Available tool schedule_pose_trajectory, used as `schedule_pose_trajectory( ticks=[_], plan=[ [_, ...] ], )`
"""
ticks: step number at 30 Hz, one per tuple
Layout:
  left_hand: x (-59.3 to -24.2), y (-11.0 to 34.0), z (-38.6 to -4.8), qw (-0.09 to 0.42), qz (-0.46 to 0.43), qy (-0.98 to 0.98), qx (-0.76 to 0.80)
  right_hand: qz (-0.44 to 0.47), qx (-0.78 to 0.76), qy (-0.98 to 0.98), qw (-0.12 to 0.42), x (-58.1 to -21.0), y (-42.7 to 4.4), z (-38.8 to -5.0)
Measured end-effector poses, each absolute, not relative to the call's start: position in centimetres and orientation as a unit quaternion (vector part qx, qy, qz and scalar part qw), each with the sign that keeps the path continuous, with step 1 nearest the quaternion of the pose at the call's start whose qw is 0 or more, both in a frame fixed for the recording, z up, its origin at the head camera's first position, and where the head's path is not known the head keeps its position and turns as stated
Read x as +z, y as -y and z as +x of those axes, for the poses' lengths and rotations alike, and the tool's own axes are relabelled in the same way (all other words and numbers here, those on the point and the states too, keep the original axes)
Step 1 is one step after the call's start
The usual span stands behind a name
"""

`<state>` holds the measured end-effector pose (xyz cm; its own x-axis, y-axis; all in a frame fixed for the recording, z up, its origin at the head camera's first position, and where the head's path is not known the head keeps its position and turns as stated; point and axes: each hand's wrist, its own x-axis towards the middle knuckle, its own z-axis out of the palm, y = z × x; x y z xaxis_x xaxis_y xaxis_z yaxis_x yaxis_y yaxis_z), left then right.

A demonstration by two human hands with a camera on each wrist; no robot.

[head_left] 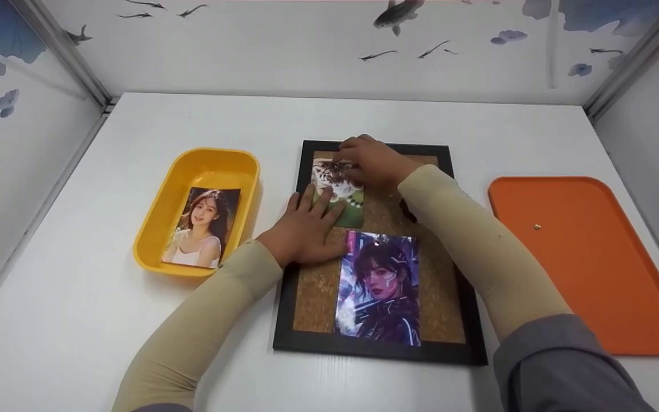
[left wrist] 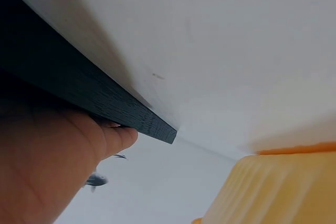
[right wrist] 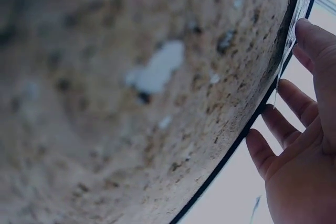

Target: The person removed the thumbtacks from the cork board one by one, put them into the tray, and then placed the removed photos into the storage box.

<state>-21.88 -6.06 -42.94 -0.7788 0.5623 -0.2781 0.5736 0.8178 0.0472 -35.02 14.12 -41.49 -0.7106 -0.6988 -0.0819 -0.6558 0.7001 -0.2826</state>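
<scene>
Cork board: a cork board (head_left: 438,286) in a black frame (head_left: 449,353) lies flat near the middle of the white desk (head_left: 78,286), seen on my head feed.
Tiger print: the tiger print (head_left: 326,174), white-faced animal above a green lower part, lies at the upper left of the cork, under both hands.
Left hand: my left hand (head_left: 305,232) is spread wide, its fingers laid over the lower left of the tiger print, the thumb pointing across toward the other picture; on the left wrist feed, the edge of the hand lies along the frame's outer side.
Right hand: my right hand (head_left: 378,163) bends over the top of the tiger print, thumb and forefinger close together; I cannot tell whether they pinch anything. The right wrist feed shows the other fingers beside the frame's edge.
Cyberpunk print: below the tiger, a purple and blue cyberpunk portrait print (head_left: 378,289) slightly overlaps the frame's lower border, a small bright spot near its top.
Yellow tub: to the left, a yellow tub (head_left: 206,159) holds a portrait print (head_left: 201,229), which leans toward the near end.
Orange tray: to the right, partly behind my right arm, an orange tray (head_left: 587,274) bears a small gold-coloured tack (head_left: 537,227).
</scene>
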Motion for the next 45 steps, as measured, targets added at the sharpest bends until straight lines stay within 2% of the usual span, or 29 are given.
schedule_pose_trajectory(
  ticks=[7,12,25,45],
  plan=[
    [-43.0,6.0,-21.9,0.133,0.305,-0.943,-0.025,-0.378,-0.122,-0.912,0.102,-41.5,-14.3,-35.8],
    [-43.3,6.3,-21.7,0.146,0.301,-0.942,-0.026,-0.385,-0.102,-0.911,0.109,-41.7,-13.7,-35.5],
    [-43.2,6.0,-21.8,0.135,0.302,-0.943,-0.03,-0.37,-0.025,-0.924,0.093,-42.0,-13.0,-35.2],
    [-43.2,5.9,-21.9,0.138,0.3,-0.943,-0.031,-0.341,-0.11,-0.929,0.092,-41.9,-13.1,-35.6]
  ],
)
